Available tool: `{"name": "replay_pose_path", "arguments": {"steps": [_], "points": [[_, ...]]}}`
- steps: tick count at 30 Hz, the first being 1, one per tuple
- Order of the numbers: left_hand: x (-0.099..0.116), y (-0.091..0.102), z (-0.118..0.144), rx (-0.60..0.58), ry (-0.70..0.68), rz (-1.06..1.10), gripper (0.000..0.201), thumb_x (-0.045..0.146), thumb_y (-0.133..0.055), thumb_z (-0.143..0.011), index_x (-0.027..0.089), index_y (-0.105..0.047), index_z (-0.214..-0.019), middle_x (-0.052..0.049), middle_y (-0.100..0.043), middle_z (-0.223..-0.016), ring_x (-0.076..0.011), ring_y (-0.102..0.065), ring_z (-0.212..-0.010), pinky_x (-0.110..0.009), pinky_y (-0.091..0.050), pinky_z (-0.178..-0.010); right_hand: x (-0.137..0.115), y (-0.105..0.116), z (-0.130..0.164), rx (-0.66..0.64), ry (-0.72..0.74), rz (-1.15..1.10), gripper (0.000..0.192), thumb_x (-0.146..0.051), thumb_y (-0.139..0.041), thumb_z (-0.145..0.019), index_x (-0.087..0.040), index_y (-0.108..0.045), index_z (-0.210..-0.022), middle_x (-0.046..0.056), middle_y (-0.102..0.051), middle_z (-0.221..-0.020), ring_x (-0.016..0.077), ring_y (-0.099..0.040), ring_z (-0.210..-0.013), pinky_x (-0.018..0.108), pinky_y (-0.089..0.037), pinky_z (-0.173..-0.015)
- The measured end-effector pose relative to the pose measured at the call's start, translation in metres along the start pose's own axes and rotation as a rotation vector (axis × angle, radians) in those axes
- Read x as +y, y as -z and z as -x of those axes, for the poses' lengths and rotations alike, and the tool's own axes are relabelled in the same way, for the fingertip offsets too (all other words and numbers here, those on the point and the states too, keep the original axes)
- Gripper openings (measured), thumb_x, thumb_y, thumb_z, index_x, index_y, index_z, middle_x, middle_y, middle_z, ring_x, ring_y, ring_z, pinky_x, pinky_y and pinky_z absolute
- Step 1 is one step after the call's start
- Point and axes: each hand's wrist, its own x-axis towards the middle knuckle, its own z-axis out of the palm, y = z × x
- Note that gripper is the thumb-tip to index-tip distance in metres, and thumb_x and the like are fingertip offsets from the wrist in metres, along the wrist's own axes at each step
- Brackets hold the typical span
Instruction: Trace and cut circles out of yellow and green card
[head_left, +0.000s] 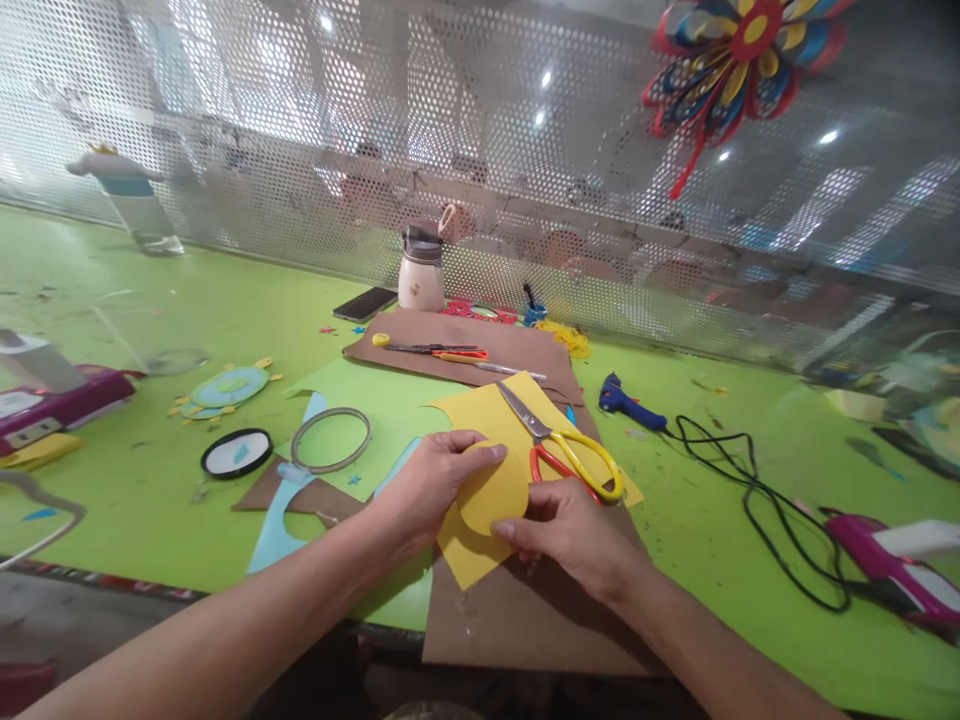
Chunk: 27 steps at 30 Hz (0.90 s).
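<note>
Left hand (435,480) lying flat on the yellow paper (487,470), fingers together and stretched toward the right, pressing the sheet down onto the brown cardboard (525,620) at the near edge of the green table (712,520). Right hand (577,535) curled, thumb and forefinger pinching the rounded yellow piece (487,500) where it overlaps the sheet, just under the left fingertips. Both hands touching the paper, meeting over its middle; the left one covering the far-left part, the right one gripping from the near-right side. Sheet running with its long axis from the near-left corner up toward the far right, tilted against the table's near edge.

Yellow-handled scissors (562,445) resting on the same sheet just beyond the right hand, blades pointing toward the far left, handles toward the right hand and nearly touching it; clearly nearer the right hand than the left.

Elsewhere on the table: a blue glue gun (626,402) with a black cord (750,500) to the right, a second pair of scissors (439,351) on another brown sheet further back, a ring (330,440) and a round black-rimmed lid (236,453) toward the left, a bottle (421,270) and a phone (365,303) near the far edge by the perforated screen (300,150), with a paper flower (739,55) hanging on it at upper right.
</note>
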Motion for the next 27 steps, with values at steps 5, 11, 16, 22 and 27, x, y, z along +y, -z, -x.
{"name": "replay_pose_path", "arguments": {"steps": [5, 11, 16, 22, 27], "points": [[0.001, -0.002, 0.0, 0.001, 0.009, 0.014, 0.022, 0.031, -0.076, -0.07, 0.015, -0.061, -0.068, -0.004, -0.067, -0.062, -0.0155, -0.062, -0.054, -0.023, -0.044, -0.049, -0.001, -0.001, 0.0, 0.0, -0.008, 0.028, 0.028, -0.036, -0.08, -0.064, -0.011, -0.068, -0.07, -0.001, -0.058, -0.058, 0.01, -0.046, -0.05, 0.022, -0.035, -0.047], [0.0, -0.001, 0.0, -0.013, 0.016, 0.027, 0.024, 0.034, -0.071, -0.076, 0.014, -0.061, -0.068, -0.005, -0.068, -0.064, -0.0152, -0.062, -0.054, -0.024, -0.045, -0.051, -0.001, -0.004, -0.003, 0.037, -0.011, 0.034, 0.029, -0.035, -0.082, -0.063, -0.013, -0.063, -0.06, -0.003, -0.055, -0.051, 0.0091, -0.044, -0.046, 0.022, -0.032, -0.045], [0.001, 0.002, 0.001, -0.076, 0.026, 0.03, 0.025, 0.038, -0.067, -0.08, 0.013, -0.064, -0.075, -0.007, -0.069, -0.071, -0.0168, -0.065, -0.06, -0.026, -0.048, -0.055, 0.001, -0.003, -0.003, 0.044, 0.009, -0.005, 0.032, -0.037, -0.082, -0.063, -0.013, -0.062, -0.061, -0.004, -0.052, -0.051, 0.0081, -0.041, -0.046, 0.022, -0.031, -0.044], [0.001, 0.005, 0.001, -0.082, 0.016, 0.009, 0.025, 0.032, -0.079, -0.068, 0.013, -0.065, -0.077, -0.007, -0.07, -0.073, -0.0208, -0.067, -0.065, -0.03, -0.051, -0.06, -0.001, 0.003, -0.001, 0.026, 0.035, -0.049, 0.032, -0.04, -0.081, -0.067, -0.013, -0.067, -0.076, -0.003, -0.058, -0.059, 0.0092, -0.047, -0.052, 0.021, -0.035, -0.048], [0.001, 0.004, 0.0, -0.091, 0.012, -0.082, 0.026, 0.032, -0.081, -0.064, 0.014, -0.066, -0.073, -0.006, -0.069, -0.068, -0.0208, -0.067, -0.065, -0.029, -0.05, -0.061, -0.006, 0.011, -0.004, 0.068, 0.202, -0.111, 0.027, -0.043, -0.07, -0.081, -0.017, -0.067, -0.083, -0.001, -0.059, -0.071, 0.0117, -0.051, -0.064, 0.023, -0.043, -0.06]]}}
